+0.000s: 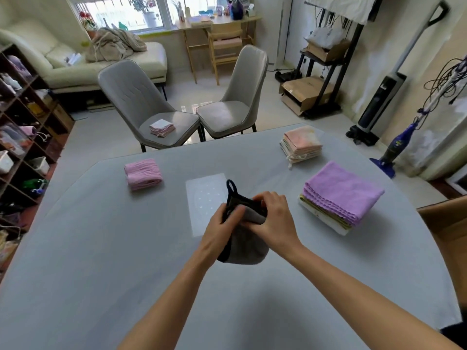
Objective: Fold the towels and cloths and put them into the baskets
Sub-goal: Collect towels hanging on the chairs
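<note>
A small grey cloth (249, 246) with black trim and a black hanging loop is held up just above the middle of the grey table (101, 261). My left hand (222, 228) grips its left edge, thumb laid over the grey fabric. My right hand (275, 218) pinches the cloth's top right part, fingers curled over it. The cloth's lower half hangs folded below both hands. A folded pink towel (142, 174) lies at the table's far left. A stack topped by a purple cloth (340, 195) sits at the right, and a peach stack (300, 144) behind it.
Two grey chairs stand beyond the table; the left chair (151, 104) has a small folded pink-white cloth (162, 127) on its seat. A brown cardboard box (447, 228) edges in at the right. Dark shelving (22, 127) lines the left wall.
</note>
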Demonstrator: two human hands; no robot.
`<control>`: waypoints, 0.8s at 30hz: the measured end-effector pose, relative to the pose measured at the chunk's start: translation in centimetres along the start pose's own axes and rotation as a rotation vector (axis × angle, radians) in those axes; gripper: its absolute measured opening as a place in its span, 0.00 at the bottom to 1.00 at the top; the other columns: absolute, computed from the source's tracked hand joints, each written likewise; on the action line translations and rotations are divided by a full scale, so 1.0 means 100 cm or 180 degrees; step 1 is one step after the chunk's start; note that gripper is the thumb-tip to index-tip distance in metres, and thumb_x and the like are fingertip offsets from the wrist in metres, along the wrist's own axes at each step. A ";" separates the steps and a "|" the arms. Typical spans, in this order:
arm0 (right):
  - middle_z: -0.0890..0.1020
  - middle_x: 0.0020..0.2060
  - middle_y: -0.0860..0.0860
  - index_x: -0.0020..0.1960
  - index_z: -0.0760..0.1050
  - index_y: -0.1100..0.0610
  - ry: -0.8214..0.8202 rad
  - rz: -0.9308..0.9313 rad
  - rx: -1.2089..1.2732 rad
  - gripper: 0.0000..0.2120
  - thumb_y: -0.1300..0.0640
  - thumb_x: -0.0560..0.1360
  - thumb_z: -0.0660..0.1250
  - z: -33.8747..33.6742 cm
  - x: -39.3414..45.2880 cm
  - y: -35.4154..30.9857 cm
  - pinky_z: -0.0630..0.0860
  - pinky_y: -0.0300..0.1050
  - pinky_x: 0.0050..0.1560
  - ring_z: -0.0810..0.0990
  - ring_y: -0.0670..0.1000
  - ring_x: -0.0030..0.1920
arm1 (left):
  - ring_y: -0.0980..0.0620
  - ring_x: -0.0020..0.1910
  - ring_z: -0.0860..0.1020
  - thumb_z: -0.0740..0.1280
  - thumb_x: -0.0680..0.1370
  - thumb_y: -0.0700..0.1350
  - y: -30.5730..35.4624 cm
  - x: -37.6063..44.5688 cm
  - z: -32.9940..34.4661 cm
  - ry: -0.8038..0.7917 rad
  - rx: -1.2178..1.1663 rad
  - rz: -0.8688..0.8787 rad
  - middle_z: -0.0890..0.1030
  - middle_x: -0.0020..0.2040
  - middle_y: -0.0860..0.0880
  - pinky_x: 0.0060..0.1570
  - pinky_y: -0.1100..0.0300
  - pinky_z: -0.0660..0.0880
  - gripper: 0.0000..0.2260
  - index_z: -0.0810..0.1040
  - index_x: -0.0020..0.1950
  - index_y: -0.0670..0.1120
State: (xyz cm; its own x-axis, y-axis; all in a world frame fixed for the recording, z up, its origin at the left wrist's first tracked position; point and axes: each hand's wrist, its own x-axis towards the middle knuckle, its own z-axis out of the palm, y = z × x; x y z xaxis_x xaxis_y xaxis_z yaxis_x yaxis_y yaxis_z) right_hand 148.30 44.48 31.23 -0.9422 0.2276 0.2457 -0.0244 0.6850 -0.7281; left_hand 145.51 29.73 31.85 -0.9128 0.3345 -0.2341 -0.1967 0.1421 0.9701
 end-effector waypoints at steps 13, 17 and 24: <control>0.62 0.74 0.49 0.58 0.74 0.47 -0.0854 -0.1327 -0.0406 0.28 0.40 0.62 0.76 -0.044 0.011 0.026 0.57 0.50 0.72 0.52 0.49 0.76 | 0.57 0.46 0.81 0.67 0.78 0.41 -0.007 0.007 -0.035 0.0138 0.0129 0.0861 0.84 0.45 0.57 0.48 0.63 0.76 0.05 0.79 0.50 0.51; 0.63 0.74 0.51 0.52 0.77 0.50 -0.1316 -0.1584 -0.0848 0.22 0.38 0.65 0.74 -0.042 0.022 0.033 0.58 0.48 0.71 0.54 0.51 0.76 | 0.54 0.49 0.81 0.65 0.79 0.41 -0.004 0.010 -0.033 0.0035 0.0125 0.0825 0.84 0.47 0.54 0.51 0.60 0.77 0.06 0.79 0.52 0.50; 0.78 0.38 0.49 0.36 0.75 0.58 -0.1609 -0.0880 -0.0313 0.17 0.45 0.73 0.70 -0.047 0.031 0.012 0.71 0.41 0.38 0.74 0.47 0.36 | 0.56 0.47 0.81 0.63 0.81 0.47 -0.013 0.019 -0.037 0.0493 0.0143 0.0621 0.83 0.47 0.54 0.49 0.62 0.76 0.05 0.79 0.52 0.52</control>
State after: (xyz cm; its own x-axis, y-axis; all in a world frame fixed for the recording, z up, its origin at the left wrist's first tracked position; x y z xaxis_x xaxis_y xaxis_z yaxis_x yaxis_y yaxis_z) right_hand 146.93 49.25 34.14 -0.9483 -0.3107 0.0648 -0.2837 0.7384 -0.6117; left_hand 142.69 26.71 30.42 -0.9766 0.2136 -0.0266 0.0016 0.1311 0.9914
